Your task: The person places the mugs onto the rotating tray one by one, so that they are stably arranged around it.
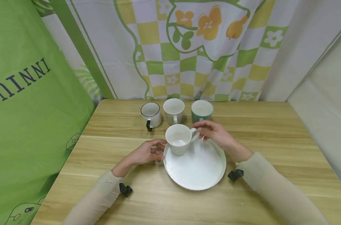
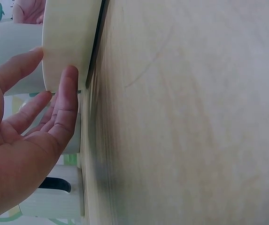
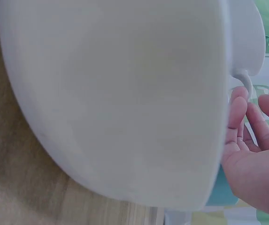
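Note:
A white mug (image 1: pixel 178 140) stands upright on the back left part of a round white tray (image 1: pixel 198 168). My left hand (image 1: pixel 149 151) is at the tray's left edge, its fingertips touching the raised rim close to the mug. In the left wrist view, those fingers (image 2: pixel 68 93) lie loosely against the tray's side wall (image 2: pixel 71 37). The mug's handle (image 3: pixel 243 79) points right, towards my right hand (image 1: pixel 215 134). The right fingertips are right at this handle, over the tray's back edge, with the thumb held apart from the fingers in the right wrist view.
Behind the tray stand three mugs in a row: a white one (image 1: pixel 156 120) with a dark rim and black handle, a plain white one (image 1: pixel 170 115), and a teal one (image 1: pixel 196 117). A patterned curtain (image 1: pixel 187 68) hangs behind the wooden table (image 1: pixel 272 140).

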### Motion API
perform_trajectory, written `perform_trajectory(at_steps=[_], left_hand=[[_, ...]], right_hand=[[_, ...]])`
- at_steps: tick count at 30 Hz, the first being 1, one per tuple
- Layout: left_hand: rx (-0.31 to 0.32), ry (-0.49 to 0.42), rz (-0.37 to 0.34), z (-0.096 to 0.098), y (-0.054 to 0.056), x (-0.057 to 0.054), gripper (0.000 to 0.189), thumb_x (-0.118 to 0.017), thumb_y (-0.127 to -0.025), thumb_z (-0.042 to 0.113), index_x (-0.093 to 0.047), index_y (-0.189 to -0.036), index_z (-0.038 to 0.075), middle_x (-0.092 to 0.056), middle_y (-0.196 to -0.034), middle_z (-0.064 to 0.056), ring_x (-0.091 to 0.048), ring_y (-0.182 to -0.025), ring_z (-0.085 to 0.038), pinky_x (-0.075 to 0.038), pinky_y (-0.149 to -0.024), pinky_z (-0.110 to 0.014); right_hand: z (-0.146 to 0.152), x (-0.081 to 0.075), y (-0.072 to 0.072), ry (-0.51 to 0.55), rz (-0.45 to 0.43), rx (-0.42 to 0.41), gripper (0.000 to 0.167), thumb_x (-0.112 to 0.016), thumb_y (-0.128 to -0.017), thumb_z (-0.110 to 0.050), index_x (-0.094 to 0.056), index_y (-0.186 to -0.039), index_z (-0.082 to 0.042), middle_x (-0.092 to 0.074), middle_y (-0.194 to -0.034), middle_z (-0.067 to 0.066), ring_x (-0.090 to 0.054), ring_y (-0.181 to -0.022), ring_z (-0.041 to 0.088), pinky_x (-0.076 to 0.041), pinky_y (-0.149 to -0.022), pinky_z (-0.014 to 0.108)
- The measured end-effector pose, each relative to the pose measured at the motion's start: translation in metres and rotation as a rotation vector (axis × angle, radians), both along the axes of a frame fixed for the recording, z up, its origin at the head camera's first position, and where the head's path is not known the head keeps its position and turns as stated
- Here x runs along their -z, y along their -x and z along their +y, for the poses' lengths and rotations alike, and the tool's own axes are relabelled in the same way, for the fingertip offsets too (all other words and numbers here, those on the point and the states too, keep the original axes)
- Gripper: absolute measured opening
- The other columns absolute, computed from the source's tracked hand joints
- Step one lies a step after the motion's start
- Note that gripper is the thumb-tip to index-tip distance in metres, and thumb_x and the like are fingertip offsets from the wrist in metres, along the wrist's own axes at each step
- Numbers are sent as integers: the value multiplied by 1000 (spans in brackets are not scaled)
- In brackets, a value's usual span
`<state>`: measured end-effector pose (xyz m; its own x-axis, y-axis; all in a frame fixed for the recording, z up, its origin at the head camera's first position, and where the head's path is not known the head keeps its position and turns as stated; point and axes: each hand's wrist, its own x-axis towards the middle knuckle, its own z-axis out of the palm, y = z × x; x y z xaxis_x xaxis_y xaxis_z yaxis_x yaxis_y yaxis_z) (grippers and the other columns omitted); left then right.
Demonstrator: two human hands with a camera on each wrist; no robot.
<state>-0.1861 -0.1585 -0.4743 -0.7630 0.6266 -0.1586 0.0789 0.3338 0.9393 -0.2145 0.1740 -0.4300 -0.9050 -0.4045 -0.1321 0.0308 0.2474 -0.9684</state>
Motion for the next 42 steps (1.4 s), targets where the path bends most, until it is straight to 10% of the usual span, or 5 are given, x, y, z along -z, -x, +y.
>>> perform_trajectory(at_steps=[42], left_hand=[[5, -2, -9, -1, 0, 1, 63, -74, -88, 3, -45, -145, 1, -55, -128, -29, -70, -96, -20, -58, -80, -25]], right_hand=[[24, 10, 10, 39, -72, 140, 34, -60, -101, -21, -56, -128, 0, -68, -106, 8, -60, -83, 12, -53, -72, 25]])
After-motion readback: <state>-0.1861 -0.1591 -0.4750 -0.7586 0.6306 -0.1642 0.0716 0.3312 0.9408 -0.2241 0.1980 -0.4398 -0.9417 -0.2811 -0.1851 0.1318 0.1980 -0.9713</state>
